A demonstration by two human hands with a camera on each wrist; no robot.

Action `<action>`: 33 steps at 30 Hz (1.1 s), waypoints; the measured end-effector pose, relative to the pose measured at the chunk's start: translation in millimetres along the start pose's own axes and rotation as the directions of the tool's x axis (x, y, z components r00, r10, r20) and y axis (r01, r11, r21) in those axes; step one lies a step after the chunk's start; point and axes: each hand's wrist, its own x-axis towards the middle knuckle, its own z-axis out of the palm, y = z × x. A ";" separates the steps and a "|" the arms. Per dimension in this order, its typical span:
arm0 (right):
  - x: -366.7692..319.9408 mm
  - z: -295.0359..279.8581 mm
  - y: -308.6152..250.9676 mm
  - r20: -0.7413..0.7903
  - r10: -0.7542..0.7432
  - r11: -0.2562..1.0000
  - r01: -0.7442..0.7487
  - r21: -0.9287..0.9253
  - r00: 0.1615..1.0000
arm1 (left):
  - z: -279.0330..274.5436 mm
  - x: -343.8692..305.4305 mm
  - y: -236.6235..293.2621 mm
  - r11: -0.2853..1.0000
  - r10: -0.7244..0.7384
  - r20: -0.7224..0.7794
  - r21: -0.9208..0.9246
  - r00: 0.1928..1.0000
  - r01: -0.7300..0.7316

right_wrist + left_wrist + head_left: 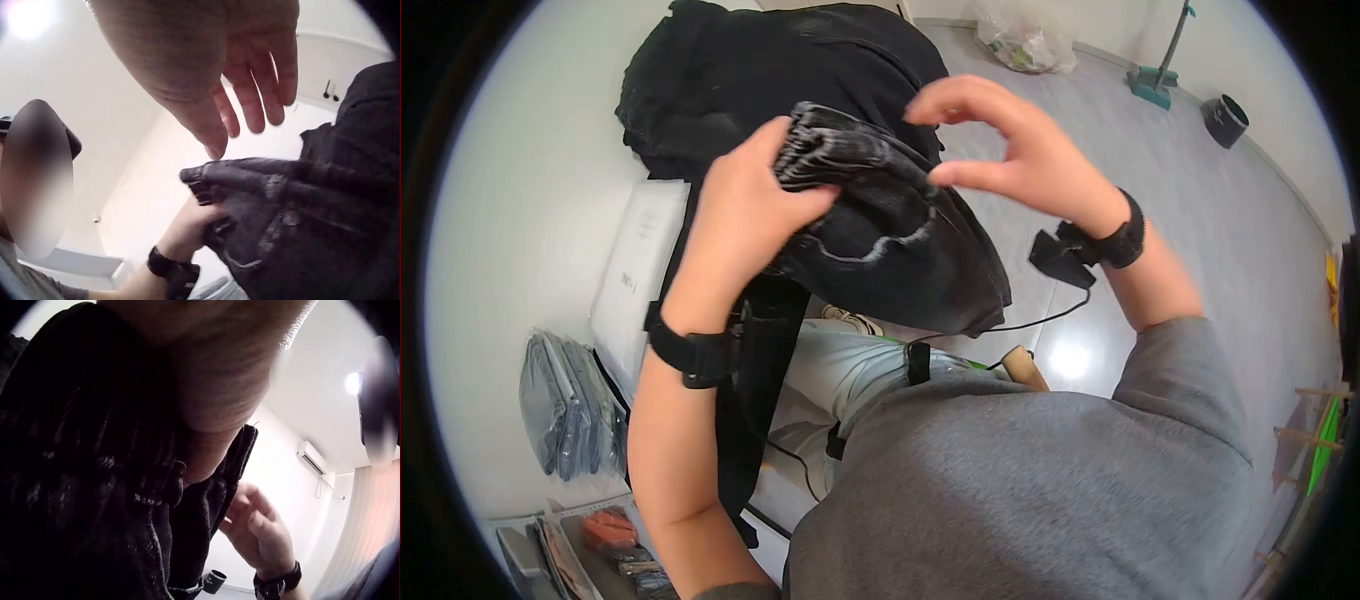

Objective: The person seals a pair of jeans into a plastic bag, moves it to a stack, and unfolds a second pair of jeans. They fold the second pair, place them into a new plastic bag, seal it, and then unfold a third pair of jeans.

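Note:
Bunched into folds, the waistband of a pair of black jeans (900, 270) is gripped by my left hand (735, 205), with the thumb on the near side. Pale worn lines edge a curved pocket on the jeans, and the rest of the cloth hangs down to the right. My right hand (1025, 150) is beside the gathered waistband, thumb and fingers spread apart and nothing held. In the right wrist view its fingers (253, 112) point down just above the edge of the jeans (312, 219). The left wrist view shows belt-loop stitching on the dark cloth (81, 456).
A heap of black clothes (740, 80) lies beyond the jeans. White plastic packaging (635, 260) and bagged garments (570, 405) are at the left. On the floor are a plastic bag (1030, 40), a dustpan (1150, 90) and a black bin (1225, 120). A wrist-camera cable (1040, 322) crosses my lap.

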 end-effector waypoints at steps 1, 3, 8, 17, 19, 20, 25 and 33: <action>-12.0 -10.6 7.6 0.032 0.095 0.995 -0.095 -0.001 0.995 | -2.7 3.8 -0.1 1.000 0.013 -0.026 0.027 1.000 -0.012; -40.2 -15.2 30.9 0.162 0.266 0.962 -0.273 0.021 0.950 | -5.6 9.1 4.6 0.998 0.002 -0.040 0.066 0.999 0.000; -113.5 57.8 84.6 0.131 0.512 0.802 -0.527 0.281 0.849 | -4.0 25.5 17.3 0.994 -0.018 0.071 0.105 0.997 0.011; -141.6 116.6 114.2 0.161 0.359 0.878 -0.391 0.276 0.919 | -17.7 43.9 13.4 0.977 -0.107 0.064 0.191 0.992 0.093; -142.1 109.4 100.3 0.188 0.332 0.907 -0.368 0.208 0.924 | -32.7 36.6 0.3 0.982 -0.091 0.031 0.171 0.995 0.084; -144.5 108.7 96.3 0.043 0.331 0.942 -0.332 0.044 0.943 | -42.0 32.8 -5.1 0.975 -0.070 0.053 0.217 0.996 0.057; -160.4 113.1 108.6 -0.289 0.299 0.889 -0.375 -0.261 0.909 | -65.0 7.5 -22.5 0.971 0.006 0.009 0.240 1.000 -0.008; -201.6 135.4 143.4 -0.230 0.511 0.810 -0.554 -0.191 0.828 | -94.4 -26.7 -22.4 0.940 0.099 -0.202 0.342 0.974 -0.024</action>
